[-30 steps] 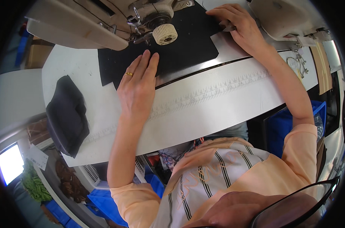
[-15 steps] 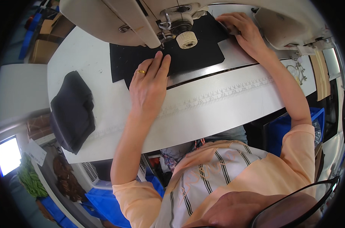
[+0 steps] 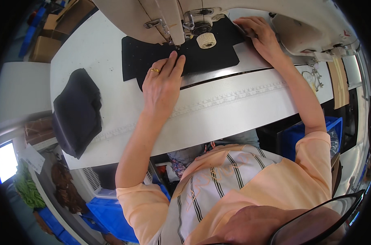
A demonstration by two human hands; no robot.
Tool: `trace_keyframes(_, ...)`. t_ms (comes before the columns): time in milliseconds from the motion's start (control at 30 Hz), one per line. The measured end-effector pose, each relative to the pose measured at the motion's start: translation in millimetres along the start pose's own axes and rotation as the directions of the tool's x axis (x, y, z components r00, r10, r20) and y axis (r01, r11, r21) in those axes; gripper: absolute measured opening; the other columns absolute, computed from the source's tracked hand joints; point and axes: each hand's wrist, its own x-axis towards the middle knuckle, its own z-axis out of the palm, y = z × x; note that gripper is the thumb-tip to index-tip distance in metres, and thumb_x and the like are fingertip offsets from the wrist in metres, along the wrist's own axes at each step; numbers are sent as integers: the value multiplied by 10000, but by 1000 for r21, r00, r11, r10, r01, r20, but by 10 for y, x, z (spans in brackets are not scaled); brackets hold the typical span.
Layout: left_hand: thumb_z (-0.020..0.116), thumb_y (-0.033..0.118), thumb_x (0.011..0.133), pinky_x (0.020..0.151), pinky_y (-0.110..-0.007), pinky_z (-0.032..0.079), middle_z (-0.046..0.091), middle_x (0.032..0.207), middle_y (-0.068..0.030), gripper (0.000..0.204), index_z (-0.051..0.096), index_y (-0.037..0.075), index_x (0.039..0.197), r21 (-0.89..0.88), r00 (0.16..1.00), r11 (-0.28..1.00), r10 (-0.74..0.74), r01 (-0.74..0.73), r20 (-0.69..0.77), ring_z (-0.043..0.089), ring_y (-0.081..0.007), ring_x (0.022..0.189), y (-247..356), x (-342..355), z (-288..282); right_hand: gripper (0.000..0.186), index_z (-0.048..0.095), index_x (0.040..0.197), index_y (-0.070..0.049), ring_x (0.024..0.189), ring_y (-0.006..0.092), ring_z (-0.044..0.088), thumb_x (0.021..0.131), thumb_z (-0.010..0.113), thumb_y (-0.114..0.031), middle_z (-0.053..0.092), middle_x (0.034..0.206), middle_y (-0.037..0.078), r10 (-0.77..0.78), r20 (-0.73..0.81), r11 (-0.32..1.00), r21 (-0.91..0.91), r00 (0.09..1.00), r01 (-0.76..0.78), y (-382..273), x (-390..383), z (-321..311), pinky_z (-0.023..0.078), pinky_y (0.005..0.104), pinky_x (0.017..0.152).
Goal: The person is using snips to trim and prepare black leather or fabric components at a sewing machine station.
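Note:
A piece of black fabric (image 3: pixel 210 57) lies under the sewing machine head (image 3: pixel 169 20) on the metal bed. My left hand (image 3: pixel 163 81), with a gold ring, rests on the fabric just below the presser foot (image 3: pixel 177 46), fingers stretched out and holding nothing. My right hand (image 3: pixel 264 41) is at the fabric's far right corner, fingers curled around a small grey object that I cannot make out. A folded dark padded piece (image 3: pixel 75 110) lies at the left of the white table (image 3: pixel 201 126), which has a printed ruler along it.
Cardboard boxes (image 3: pixel 48 49) sit at the back left. A lit screen (image 3: pixel 6 162), green material (image 3: pixel 28 185) and brown scraps (image 3: pixel 63 190) are at the lower left. Blue crates (image 3: pixel 110 218) stand below the table, another (image 3: pixel 293 136) at right. A cardboard strip (image 3: pixel 339 85) edges the table's right end.
The view has shifted, so the machine head appears farther right. Both my hands keep their places on and beside the fabric, with only slight movement.

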Motion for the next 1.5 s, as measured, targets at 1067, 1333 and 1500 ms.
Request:
trace_keyframes(1067, 669, 81, 746, 924, -387, 471, 619, 1233, -163, 414, 648, -20, 1147, -47, 926, 981, -160, 187, 343, 560, -283, 1193, 878, -1276, -1081, 314, 628, 1043, 17, 975, 328, 553, 769, 475, 33, 625, 970, 156, 55, -10, 990, -131, 998, -56, -173, 44, -90, 461, 392, 845)
trace_keyframes(1333, 727, 19, 752, 879, -338, 475, 668, 1102, -120, 213, 695, 2, 962, -318, 920, 868, -391, 381, 37, 607, -284, 1054, 751, -1443, -926, 240, 636, 995, -63, 525, 186, 552, 781, 742, -94, 609, 674, 60, -292, 392, 897, 430, 872, 107, -1637, -452, 7, 438, 302, 483)
trace_keyframes(1500, 725, -31, 728, 746, -317, 473, 663, 947, -70, 154, 693, 15, 871, -369, 906, 842, -422, 392, -1, 607, -223, 843, 636, -1315, -829, 214, 546, 867, -46, 593, 170, 602, 742, 720, -53, 612, 700, 62, -281, 529, 896, 443, 801, 22, -1847, -406, 219, 446, 289, 518)
